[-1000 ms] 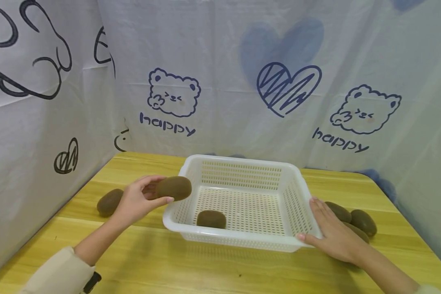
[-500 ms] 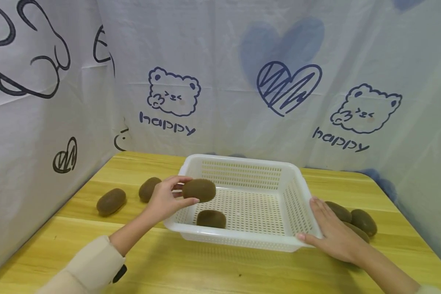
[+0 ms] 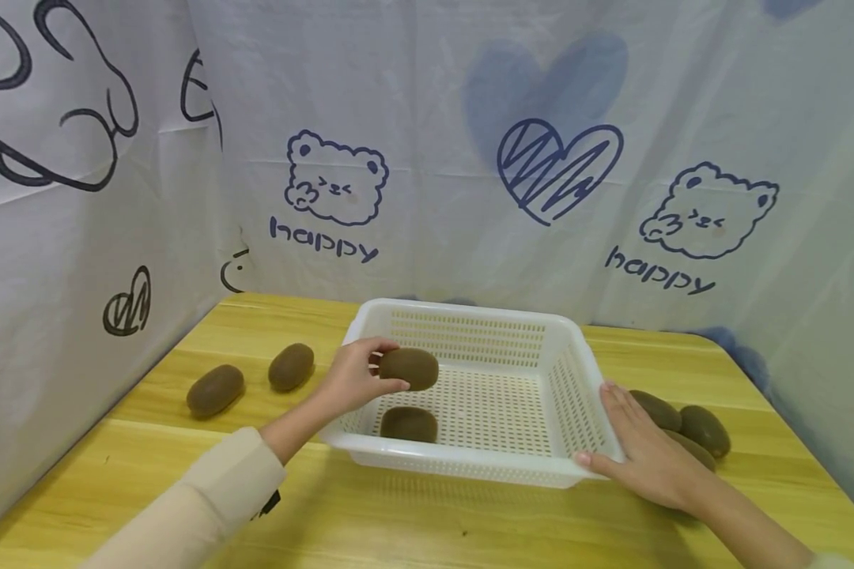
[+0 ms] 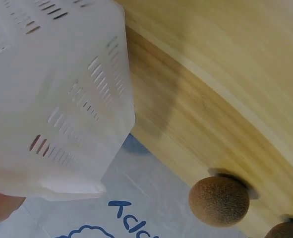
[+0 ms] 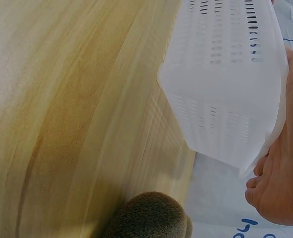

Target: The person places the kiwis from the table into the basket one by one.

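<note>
My left hand (image 3: 356, 378) grips a brown kiwi (image 3: 409, 368) and holds it over the left inner part of the white perforated basket (image 3: 470, 314). One kiwi (image 3: 409, 424) lies on the basket floor just below it. My right hand (image 3: 644, 450) rests flat against the basket's right front corner, fingers straight, thumb along the rim. In the right wrist view the basket wall (image 5: 225, 84) stands beside my right palm (image 5: 280, 183), with a kiwi (image 5: 148, 215) at the bottom edge. In the left wrist view the basket corner (image 4: 62, 99) fills the left.
Two kiwis (image 3: 216, 390) (image 3: 291, 366) lie on the wooden table (image 3: 185, 474) left of the basket, seen too in the left wrist view as kiwi (image 4: 219, 201). Several kiwis (image 3: 703, 429) lie right of the basket, behind my right hand. Printed cloth walls (image 3: 470, 158) enclose the table.
My left hand has carried the kiwi rightward, from outside the basket's left rim to over its inside. A kiwi it hid on the table has come into view. The right hand has not moved.
</note>
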Tool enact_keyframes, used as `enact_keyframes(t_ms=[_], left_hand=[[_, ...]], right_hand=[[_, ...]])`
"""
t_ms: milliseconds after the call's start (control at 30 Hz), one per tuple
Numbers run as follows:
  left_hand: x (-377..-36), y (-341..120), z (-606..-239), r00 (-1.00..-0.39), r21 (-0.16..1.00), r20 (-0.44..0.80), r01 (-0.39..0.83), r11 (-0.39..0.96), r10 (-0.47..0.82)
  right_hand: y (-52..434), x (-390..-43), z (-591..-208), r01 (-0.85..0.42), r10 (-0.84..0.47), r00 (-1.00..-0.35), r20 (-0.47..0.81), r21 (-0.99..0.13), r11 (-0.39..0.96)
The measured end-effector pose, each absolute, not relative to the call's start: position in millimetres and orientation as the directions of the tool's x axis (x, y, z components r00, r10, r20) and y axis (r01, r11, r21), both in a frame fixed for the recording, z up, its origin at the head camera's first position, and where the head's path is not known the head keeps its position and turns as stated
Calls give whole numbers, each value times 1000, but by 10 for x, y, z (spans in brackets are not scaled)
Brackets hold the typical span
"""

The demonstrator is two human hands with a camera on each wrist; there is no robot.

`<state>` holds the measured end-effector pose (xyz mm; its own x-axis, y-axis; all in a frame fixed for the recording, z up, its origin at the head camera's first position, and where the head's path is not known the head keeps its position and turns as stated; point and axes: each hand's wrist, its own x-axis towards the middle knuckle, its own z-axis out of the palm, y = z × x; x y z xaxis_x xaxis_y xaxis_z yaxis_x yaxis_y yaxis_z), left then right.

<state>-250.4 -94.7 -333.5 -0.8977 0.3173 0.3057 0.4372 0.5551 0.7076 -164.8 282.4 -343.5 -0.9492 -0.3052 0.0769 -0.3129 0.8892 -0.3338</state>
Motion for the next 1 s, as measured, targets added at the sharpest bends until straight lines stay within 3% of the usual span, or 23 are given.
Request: enact_keyframes(t_ms=[300,600,667,833,900,1000], left_hand=[[-2679,-817,-3377,-891,610,229,445,656,392],[-2858,-676,-3505,-914,494,49,373,785,404],[-2916,-690,-3596,-896,451,63,418,788,439],[-3732,-818,-4569,-828,292,178,560,775,531],[-4092,-841,-4964,-832,282,174,554,783,526],[-4093,-839,-4981,-826,268,197,564,781,528]], right_hand=[[2817,-1659,-3435,-316,-308,-948,78,-327,891],[2822,-1656,-3442,-315,-306,-949,82,-330,890],[2822,-1660,-3447,-316,-306,-948,84,-329,890],[2823,-1658,-3451,-314,-303,-949,87,-329,891],[2824,-1653,-3452,-316,-303,-949,91,-328,890],[2820,-1643,-3449,-313,-301,-950,88,-331,890]])
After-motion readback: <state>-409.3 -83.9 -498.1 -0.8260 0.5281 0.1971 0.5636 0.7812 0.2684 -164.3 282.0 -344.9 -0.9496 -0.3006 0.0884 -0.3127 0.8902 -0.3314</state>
